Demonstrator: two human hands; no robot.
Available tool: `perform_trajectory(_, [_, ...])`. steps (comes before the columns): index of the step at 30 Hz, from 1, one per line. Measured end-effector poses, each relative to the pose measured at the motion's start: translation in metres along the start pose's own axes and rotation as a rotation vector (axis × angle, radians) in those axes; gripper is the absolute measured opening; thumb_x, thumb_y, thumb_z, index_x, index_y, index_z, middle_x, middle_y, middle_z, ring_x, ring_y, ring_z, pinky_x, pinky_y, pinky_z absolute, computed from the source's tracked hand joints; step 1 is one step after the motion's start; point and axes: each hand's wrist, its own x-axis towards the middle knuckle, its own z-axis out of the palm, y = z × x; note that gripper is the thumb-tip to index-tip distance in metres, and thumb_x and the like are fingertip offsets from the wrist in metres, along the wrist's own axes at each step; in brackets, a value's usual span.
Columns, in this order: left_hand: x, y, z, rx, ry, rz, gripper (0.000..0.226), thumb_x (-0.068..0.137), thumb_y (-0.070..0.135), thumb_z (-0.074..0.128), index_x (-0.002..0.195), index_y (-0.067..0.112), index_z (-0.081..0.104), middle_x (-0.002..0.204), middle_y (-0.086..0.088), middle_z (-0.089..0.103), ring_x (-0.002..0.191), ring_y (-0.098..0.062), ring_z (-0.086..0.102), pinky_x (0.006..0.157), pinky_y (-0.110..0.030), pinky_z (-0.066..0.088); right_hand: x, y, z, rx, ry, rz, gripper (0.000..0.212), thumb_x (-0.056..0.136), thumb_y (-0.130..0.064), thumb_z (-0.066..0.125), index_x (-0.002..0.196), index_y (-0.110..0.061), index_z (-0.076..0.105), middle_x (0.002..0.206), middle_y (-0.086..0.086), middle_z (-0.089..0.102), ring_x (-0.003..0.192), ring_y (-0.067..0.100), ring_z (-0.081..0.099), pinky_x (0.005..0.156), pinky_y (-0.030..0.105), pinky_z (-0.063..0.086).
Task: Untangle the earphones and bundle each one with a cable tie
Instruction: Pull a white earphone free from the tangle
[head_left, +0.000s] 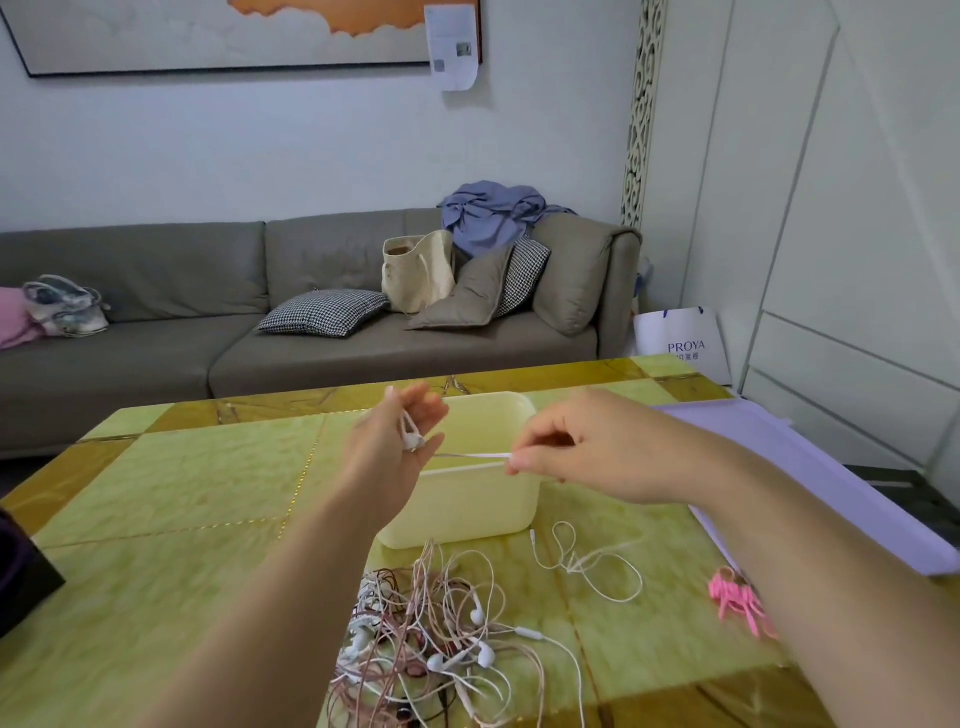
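Note:
My left hand (400, 441) is raised above the table and holds the earbud end of a white earphone (413, 439) in its palm. My right hand (566, 452) pinches that earphone's cable (480, 455), stretched taut between both hands over the cream box (467, 512). A tangled pile of white and pinkish earphones (441, 639) lies on the green table near me. One loose white earphone cable (592, 564) lies to the pile's right. Pink cable ties (737, 597) sit beside my right forearm.
The table (182, 493) has green and gold tiles. A lilac sheet (810, 467) covers its right edge. A dark object (21, 577) stands at the left edge. Behind the table is a grey sofa (260, 338) with cushions and bags.

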Motion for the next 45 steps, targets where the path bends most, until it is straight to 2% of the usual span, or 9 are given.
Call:
perform_trajectory(3, [-0.011,-0.007,0.009,0.206,-0.135,0.059,0.036,0.103,0.021,0.032,0.089,0.011,0.063,0.072,0.001,0.068,0.08,-0.011,0.061,0.082,-0.03,0.045,0.002,-0.018,-0.01,-0.048,0.038,-0.083,0.016,0.089,-0.034,0.062,0.086,-0.024,0.073,0.071,-0.005,0.065,0.057,0.002,0.045,0.054,0.016,0.036])
perform_trajectory(8, [-0.03,-0.006,0.016,0.45,-0.352,0.111,0.033,0.1,0.013,0.038,0.088,0.016,0.068,0.081,0.0,0.067,0.091,-0.014,0.061,0.1,-0.039,0.043,0.009,-0.027,-0.024,-0.033,0.129,-0.153,0.018,0.088,-0.036,0.063,0.078,-0.024,0.072,0.063,-0.008,0.06,0.053,0.001,0.043,0.052,0.014,0.035])
perform_trajectory(15, [-0.052,-0.001,0.02,0.375,-0.535,0.048,0.041,0.097,0.028,0.035,0.086,0.012,0.071,0.072,-0.003,0.066,0.082,-0.021,0.061,0.103,-0.048,0.04,0.023,-0.023,-0.037,0.153,0.245,-0.177,0.021,0.086,-0.036,0.065,0.074,-0.019,0.069,0.064,0.001,0.059,0.056,0.004,0.046,0.058,0.02,0.04])
perform_trajectory(19, [-0.06,0.004,0.026,0.227,-0.636,0.023,0.037,0.094,0.034,0.044,0.085,0.009,0.07,0.071,-0.006,0.063,0.068,-0.016,0.061,0.098,-0.052,0.043,0.033,-0.015,-0.038,0.298,0.339,-0.133,0.023,0.089,-0.034,0.061,0.075,-0.017,0.068,0.049,-0.014,0.05,0.043,-0.001,0.044,0.049,0.009,0.033])
perform_trajectory(23, [-0.069,0.018,0.032,0.031,-0.734,0.016,0.035,0.09,0.027,0.04,0.082,0.013,0.072,0.069,-0.005,0.06,0.066,-0.016,0.061,0.086,-0.047,0.053,0.047,0.006,-0.021,0.471,0.343,-0.062,0.025,0.088,-0.038,0.063,0.071,-0.02,0.068,0.055,-0.005,0.047,0.047,0.006,0.037,0.051,0.02,0.031])
perform_trajectory(27, [-0.067,0.037,0.036,-0.207,-0.584,0.097,0.027,0.088,0.023,0.043,0.092,0.01,0.066,0.069,-0.002,0.062,0.068,-0.016,0.065,0.078,-0.043,0.056,0.043,0.017,0.016,0.605,0.225,0.003,0.027,0.093,-0.03,0.059,0.081,-0.007,0.067,0.057,0.0,0.042,0.045,0.005,0.033,0.045,0.018,0.027])
perform_trajectory(34, [-0.035,0.033,0.007,-0.056,-0.29,0.2,0.034,0.102,0.023,0.029,0.11,0.011,0.06,0.092,-0.002,0.071,0.098,-0.019,0.065,0.095,-0.045,0.046,0.013,-0.01,0.031,0.058,-0.068,-0.039,0.023,0.096,-0.031,0.051,0.094,-0.024,0.072,0.059,-0.007,0.047,0.051,0.006,0.04,0.053,0.024,0.032])
perform_trajectory(41, [-0.039,0.009,0.002,0.331,-0.351,0.17,0.038,0.102,0.022,0.03,0.101,0.011,0.067,0.09,-0.011,0.071,0.088,-0.023,0.064,0.088,-0.038,0.049,0.0,-0.033,-0.006,0.03,0.102,-0.14,0.023,0.094,-0.03,0.055,0.083,-0.019,0.073,0.053,-0.009,0.049,0.047,0.003,0.04,0.049,0.015,0.032])
perform_trajectory(45, [-0.042,0.01,0.007,0.387,-0.366,0.172,0.039,0.102,0.021,0.031,0.097,0.01,0.068,0.089,-0.013,0.071,0.091,-0.026,0.068,0.092,-0.04,0.051,-0.002,-0.036,-0.015,0.084,0.13,-0.161,0.024,0.094,-0.028,0.054,0.082,-0.017,0.072,0.071,-0.009,0.066,0.055,-0.005,0.051,0.057,0.008,0.036])
